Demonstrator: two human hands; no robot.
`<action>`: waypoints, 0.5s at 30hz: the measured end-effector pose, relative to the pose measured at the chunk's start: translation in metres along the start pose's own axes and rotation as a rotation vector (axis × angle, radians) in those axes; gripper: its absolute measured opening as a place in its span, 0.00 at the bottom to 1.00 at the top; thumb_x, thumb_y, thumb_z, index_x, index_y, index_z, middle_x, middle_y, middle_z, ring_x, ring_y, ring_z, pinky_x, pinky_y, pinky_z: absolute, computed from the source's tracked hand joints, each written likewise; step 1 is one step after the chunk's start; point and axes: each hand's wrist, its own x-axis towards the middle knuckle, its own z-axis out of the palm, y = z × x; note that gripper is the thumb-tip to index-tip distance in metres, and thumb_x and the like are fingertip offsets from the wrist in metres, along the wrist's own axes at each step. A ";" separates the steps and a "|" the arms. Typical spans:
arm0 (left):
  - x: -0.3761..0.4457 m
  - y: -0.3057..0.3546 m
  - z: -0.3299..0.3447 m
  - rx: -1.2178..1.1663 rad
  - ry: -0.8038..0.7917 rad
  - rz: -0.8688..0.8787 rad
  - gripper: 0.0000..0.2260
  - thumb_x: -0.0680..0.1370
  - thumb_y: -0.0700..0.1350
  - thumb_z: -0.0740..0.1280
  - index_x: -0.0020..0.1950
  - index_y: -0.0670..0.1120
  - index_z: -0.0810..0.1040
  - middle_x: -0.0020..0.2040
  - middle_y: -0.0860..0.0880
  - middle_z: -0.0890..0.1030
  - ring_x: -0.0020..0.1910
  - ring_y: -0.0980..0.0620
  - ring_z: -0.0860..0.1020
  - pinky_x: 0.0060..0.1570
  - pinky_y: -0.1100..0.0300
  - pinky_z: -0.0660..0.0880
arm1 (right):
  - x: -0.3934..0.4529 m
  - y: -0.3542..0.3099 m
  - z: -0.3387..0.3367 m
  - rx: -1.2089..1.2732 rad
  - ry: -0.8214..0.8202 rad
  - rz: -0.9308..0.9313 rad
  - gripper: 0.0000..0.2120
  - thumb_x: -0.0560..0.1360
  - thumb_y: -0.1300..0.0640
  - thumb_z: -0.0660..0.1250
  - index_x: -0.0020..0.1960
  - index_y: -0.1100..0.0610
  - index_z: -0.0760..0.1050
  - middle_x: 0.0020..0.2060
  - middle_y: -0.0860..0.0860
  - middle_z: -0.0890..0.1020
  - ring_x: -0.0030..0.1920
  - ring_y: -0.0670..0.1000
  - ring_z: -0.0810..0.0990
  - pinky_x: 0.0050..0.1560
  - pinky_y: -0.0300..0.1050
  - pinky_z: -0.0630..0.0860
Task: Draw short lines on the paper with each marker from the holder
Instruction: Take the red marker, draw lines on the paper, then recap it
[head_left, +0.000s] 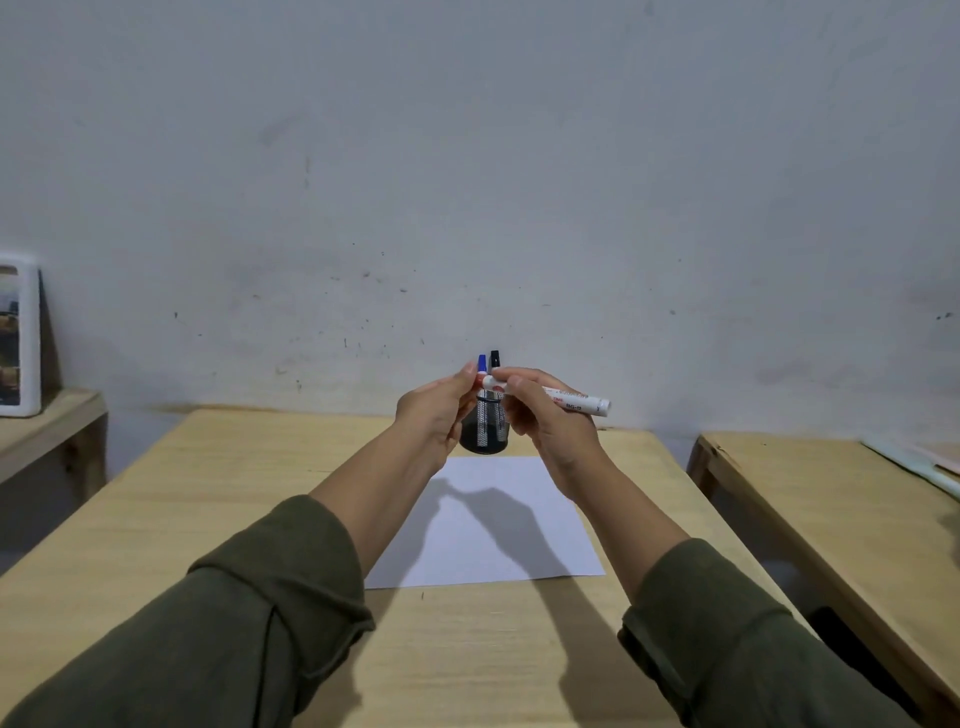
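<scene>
Two hands meet above the far end of a wooden counter, both arms in dark green sleeves. At the far left, a white-framed picture leans against the wall on a low shelf. The left hand pinches the red cap of a marker between thumb and fingertips. The right hand grips the marker's white barrel, its fingers curled round it (the printed lettering is too small to read), and the barrel's tail end points right and slightly down. Whether the cap is seated or pulled free cannot be told. Behind the hands stands a black mesh holder, with a blue marker and a black marker standing upright in it. A white paper lies flat on the counter just in front of the holder, shadowed by both arms. A second wooden counter stands apart on the right.
</scene>
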 end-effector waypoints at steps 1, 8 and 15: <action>0.000 -0.002 0.001 -0.042 -0.003 0.012 0.08 0.75 0.45 0.68 0.37 0.47 0.78 0.27 0.56 0.82 0.25 0.62 0.79 0.24 0.72 0.71 | 0.000 0.003 0.002 0.055 0.017 0.011 0.10 0.75 0.57 0.64 0.50 0.60 0.81 0.35 0.52 0.76 0.34 0.47 0.71 0.35 0.38 0.68; 0.008 -0.014 -0.006 -0.098 -0.016 0.077 0.07 0.77 0.38 0.66 0.40 0.44 0.79 0.26 0.54 0.82 0.29 0.60 0.80 0.25 0.73 0.72 | -0.007 0.013 0.011 0.282 0.003 0.076 0.09 0.78 0.62 0.60 0.47 0.59 0.79 0.30 0.50 0.76 0.30 0.46 0.72 0.30 0.35 0.69; 0.038 -0.005 -0.014 0.001 -0.015 0.032 0.07 0.79 0.44 0.63 0.55 0.49 0.78 0.41 0.56 0.80 0.44 0.60 0.77 0.40 0.66 0.67 | -0.001 0.011 -0.008 0.431 -0.285 0.229 0.38 0.62 0.46 0.74 0.67 0.62 0.71 0.55 0.57 0.81 0.48 0.52 0.80 0.44 0.40 0.74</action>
